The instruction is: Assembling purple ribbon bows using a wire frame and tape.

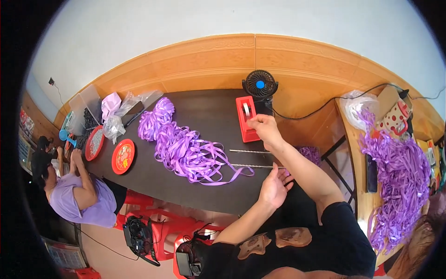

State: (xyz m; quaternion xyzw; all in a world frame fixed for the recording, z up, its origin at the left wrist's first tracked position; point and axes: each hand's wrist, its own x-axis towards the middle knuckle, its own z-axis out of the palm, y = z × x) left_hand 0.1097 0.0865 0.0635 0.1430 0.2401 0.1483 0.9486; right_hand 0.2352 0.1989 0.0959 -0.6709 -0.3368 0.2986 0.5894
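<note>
My right hand [265,129] is over the red tape dispenser [251,132], its thumb and forefinger pinched together beside the pale tape roll [246,108]. Whatever is in that pinch is too small to make out. Palm up, my left hand [275,187] is at the table's near right edge, fingers apart. Its fingertips are by the end of a thin metal rod [253,166]. A second rod [248,151] lies parallel, farther back. Left of the rods spreads a long heap of purple ribbon [186,151], one loop trailing beside the nearer rod. More purple strands [310,156] show behind my right forearm.
A small black fan [260,84] stands behind the dispenser, its cable running right. Red plates [116,162] and plastic bags [114,128] occupy the table's left. A person in a lilac top [83,200] sits there. Purple ribbon [402,186] covers the wooden side table, beside a phone [371,174].
</note>
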